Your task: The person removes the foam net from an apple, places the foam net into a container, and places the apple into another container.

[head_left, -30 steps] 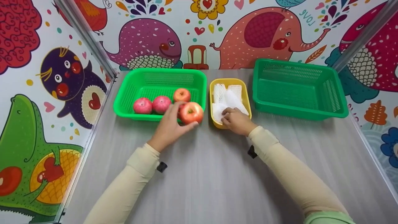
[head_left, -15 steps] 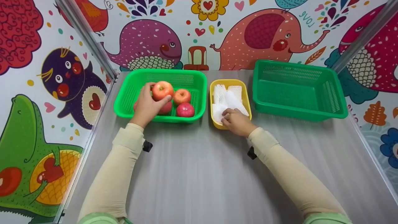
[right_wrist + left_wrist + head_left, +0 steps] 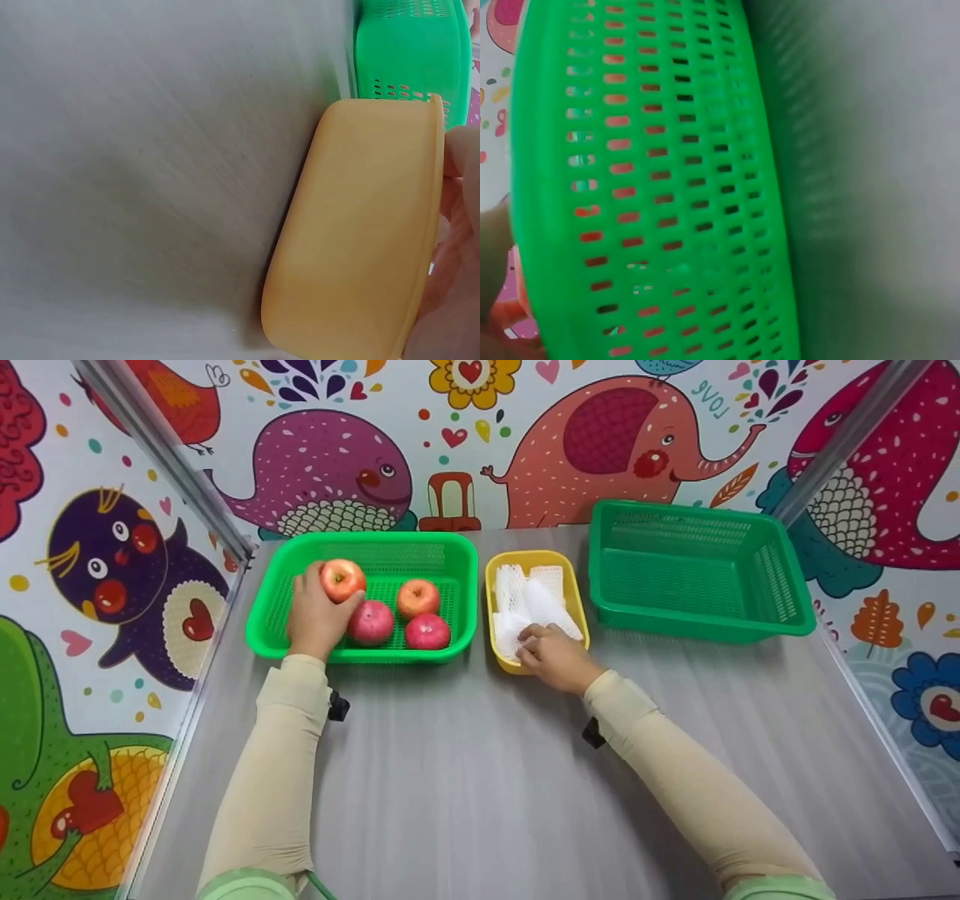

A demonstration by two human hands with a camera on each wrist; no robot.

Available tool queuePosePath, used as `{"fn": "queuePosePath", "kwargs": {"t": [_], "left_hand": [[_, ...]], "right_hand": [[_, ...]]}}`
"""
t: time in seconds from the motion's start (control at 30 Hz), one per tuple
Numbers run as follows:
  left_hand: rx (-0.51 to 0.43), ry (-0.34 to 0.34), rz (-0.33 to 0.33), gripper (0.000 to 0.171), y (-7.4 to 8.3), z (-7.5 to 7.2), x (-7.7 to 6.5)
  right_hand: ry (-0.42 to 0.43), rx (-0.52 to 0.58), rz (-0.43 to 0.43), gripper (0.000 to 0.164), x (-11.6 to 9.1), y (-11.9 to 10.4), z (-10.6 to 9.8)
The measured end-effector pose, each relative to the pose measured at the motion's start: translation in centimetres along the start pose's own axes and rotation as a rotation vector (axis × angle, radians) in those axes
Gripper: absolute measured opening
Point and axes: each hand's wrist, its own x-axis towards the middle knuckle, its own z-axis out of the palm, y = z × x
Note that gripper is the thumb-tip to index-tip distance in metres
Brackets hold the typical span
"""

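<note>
My left hand [image 3: 313, 616] grips a red-yellow apple [image 3: 343, 580] at the left side of the bright green basket [image 3: 360, 655]. Three more apples show in that basket: a pink-red apple [image 3: 371, 622] beside the held one, an orange-red apple [image 3: 418, 598], and a deep pink apple [image 3: 427, 631] in front of it. My right hand [image 3: 555, 656] reaches over the front of a yellow box [image 3: 574, 585], fingers curled against white foam fruit nets [image 3: 546, 604]. Whether they pinch a net is hidden. In the right wrist view, the right hand [image 3: 457, 277] overlaps the box's rim.
A darker green basket [image 3: 697, 619] stands at the right. The yellow box sits between both baskets on the grey table [image 3: 465, 780]. Patterned walls [image 3: 600, 450] close off the back and sides. The bright green basket's wall [image 3: 652, 187] fills much of the left wrist view.
My left hand has carried the apple leftward from the basket's right front corner to its left side. My right hand stays at the yellow box. The head view has shifted slightly.
</note>
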Motion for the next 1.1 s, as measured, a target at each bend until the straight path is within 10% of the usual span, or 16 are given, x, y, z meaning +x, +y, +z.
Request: {"fn": "queuePosePath", "kwargs": {"t": [0.77,1.1], "left_hand": [[0.373,-0.292,-0.188,0.083,-1.3,-1.5,-1.1],[0.308,-0.232,-0.072,0.069,-0.4,-1.3,-1.9]], "right_hand": [[0.024,-0.042,-0.042,0.034,-0.6,-2.1,0.9],[0.066,-0.028,-0.073,0.031,-0.9,-1.1,0.8]]}}
